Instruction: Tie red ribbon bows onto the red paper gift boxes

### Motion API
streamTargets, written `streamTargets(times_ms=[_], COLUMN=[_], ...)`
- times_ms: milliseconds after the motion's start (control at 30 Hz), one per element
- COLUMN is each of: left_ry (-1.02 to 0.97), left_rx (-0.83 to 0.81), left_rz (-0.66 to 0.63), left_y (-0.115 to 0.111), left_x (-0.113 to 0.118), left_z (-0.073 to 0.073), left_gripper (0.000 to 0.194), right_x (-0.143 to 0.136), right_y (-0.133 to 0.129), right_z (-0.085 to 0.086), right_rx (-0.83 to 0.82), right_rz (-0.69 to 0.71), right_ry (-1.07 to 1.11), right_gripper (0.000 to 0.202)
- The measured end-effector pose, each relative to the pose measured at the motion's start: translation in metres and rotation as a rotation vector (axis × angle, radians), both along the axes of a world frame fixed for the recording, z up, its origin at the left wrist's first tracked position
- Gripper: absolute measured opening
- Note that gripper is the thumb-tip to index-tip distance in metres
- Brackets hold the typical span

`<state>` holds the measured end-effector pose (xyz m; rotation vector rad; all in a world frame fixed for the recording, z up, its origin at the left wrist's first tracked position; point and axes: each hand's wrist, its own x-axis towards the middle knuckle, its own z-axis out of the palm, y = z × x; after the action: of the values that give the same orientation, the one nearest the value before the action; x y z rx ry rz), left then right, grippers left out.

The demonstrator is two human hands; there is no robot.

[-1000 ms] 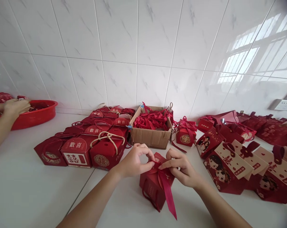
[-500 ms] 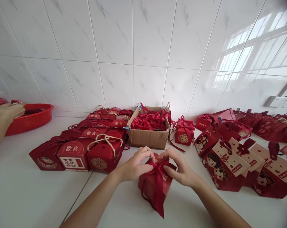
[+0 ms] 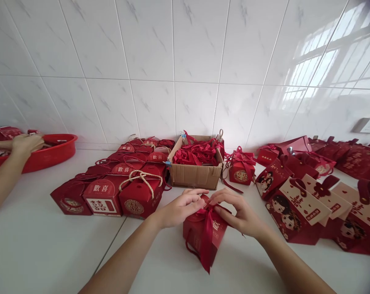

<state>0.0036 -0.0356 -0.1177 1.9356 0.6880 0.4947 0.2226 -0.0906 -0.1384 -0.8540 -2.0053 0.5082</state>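
A red gift box point(image 3: 200, 237) stands in front of me with a red ribbon point(image 3: 208, 239) tied at its top, one tail hanging down the front. On the box's upper left side is my left hand point(image 3: 180, 207), its fingers bent together at the ribbon bow. My right hand point(image 3: 235, 210) meets the bow from the right, thumb and fingers closed on a ribbon loop. The fingertips of both hands nearly meet above the box. A dark red cord handle hangs on the box's left side.
Rows of red boxes point(image 3: 103, 198) stand at left. A cardboard box point(image 3: 195, 176) of red ribbons and a small ribboned box point(image 3: 240, 171) are behind my hands. Patterned gift bags point(image 3: 298, 214) fill the right. A person's hand point(image 3: 27, 145) reaches over a red basin point(image 3: 54, 153) at far left.
The view has shifted slightly left. My left fingers have straightened somewhat over the bow, and my right hand has stayed at its loop. The other person's hand has moved a little.
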Motion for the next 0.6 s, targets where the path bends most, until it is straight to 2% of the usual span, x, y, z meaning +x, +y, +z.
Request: streamTargets(times_ms=[167, 300, 433, 600], left_ry=[-0.03, -0.019, 0.072, 0.106], left_rx=[-0.031, 0.03, 0.093, 0.146], left_rz=[-0.02, -0.016, -0.041, -0.116], left_y=[-0.001, -0.001, 0.0, 0.003], left_x=[0.0, -0.002, -0.007, -0.01], left_z=[0.002, 0.009, 0.014, 0.01], left_gripper=[0.026, 0.025, 0.012, 0.018], right_x=[-0.001, -0.002, -0.001, -0.002], right_y=[0.0, 0.002, 0.003, 0.003], right_z=[-0.001, -0.005, -0.007, -0.008], right_rx=[0.038, 0.104, 0.132, 0.13], right_rz=[0.027, 0.053, 0.078, 0.087], right_ry=[-0.001, -0.013, -0.028, -0.031], right_gripper=[0.024, 0.034, 0.039, 0.038])
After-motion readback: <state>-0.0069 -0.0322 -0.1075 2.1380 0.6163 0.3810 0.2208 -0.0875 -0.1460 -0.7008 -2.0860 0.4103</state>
